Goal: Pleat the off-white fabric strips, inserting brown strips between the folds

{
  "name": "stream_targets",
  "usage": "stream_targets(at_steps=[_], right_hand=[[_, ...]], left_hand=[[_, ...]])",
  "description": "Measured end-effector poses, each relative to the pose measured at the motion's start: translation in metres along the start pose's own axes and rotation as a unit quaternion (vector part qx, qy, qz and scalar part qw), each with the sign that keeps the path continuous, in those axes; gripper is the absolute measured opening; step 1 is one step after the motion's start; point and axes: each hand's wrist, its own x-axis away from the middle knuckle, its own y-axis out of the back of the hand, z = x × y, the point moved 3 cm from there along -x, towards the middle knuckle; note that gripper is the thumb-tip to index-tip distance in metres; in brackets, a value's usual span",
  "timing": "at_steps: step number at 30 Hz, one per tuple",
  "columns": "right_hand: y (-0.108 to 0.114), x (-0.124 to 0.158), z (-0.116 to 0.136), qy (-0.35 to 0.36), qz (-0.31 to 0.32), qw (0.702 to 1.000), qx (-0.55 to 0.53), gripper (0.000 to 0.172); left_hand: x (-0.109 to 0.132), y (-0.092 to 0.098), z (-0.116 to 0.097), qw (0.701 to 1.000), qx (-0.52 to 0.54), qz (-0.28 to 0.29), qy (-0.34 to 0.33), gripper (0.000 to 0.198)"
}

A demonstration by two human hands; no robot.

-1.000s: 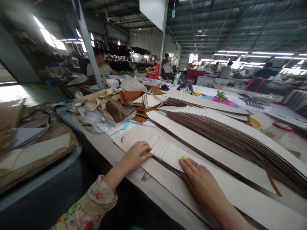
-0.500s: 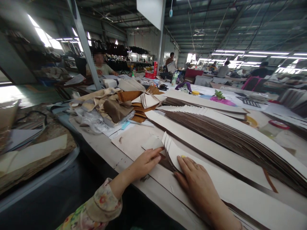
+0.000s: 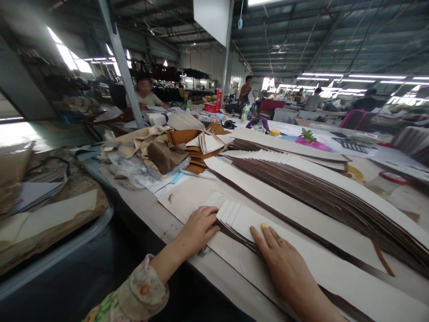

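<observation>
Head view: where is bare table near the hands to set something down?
One flat patch lies between the left hand, the fabric heap and the long strip stack. Elsewhere fanned strips crowd in around the right hand.

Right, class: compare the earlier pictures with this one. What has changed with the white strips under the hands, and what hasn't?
The fanned strip ends, lifted and curled half a second ago by the left hand, lie flat again, that hand resting at their tips. The right hand stayed pressed flat on the strips; the long stack behind did not move.
</observation>
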Motion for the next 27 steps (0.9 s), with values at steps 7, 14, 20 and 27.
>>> stream_targets(at_steps=[7,14,20,27], right_hand=[[0.002,0.001,-0.001,-0.011,0.018,1.000,0.007,0.064],[0.006,-0.005,0.001,-0.013,0.018,1.000,-0.010,0.063],[0.010,-0.011,0.001,-0.001,0.023,0.999,-0.022,0.064],[0.011,-0.012,-0.003,0.000,0.004,0.996,-0.090,0.040]], left_hand=[[-0.002,0.008,0.023,0.999,-0.015,-0.025,-0.018,0.033],[-0.004,0.010,0.027,0.999,-0.031,-0.005,-0.040,0.029],[-0.006,0.014,0.026,0.998,-0.044,0.012,-0.043,0.029],[-0.016,0.019,0.026,0.994,-0.097,0.032,-0.034,0.030]])
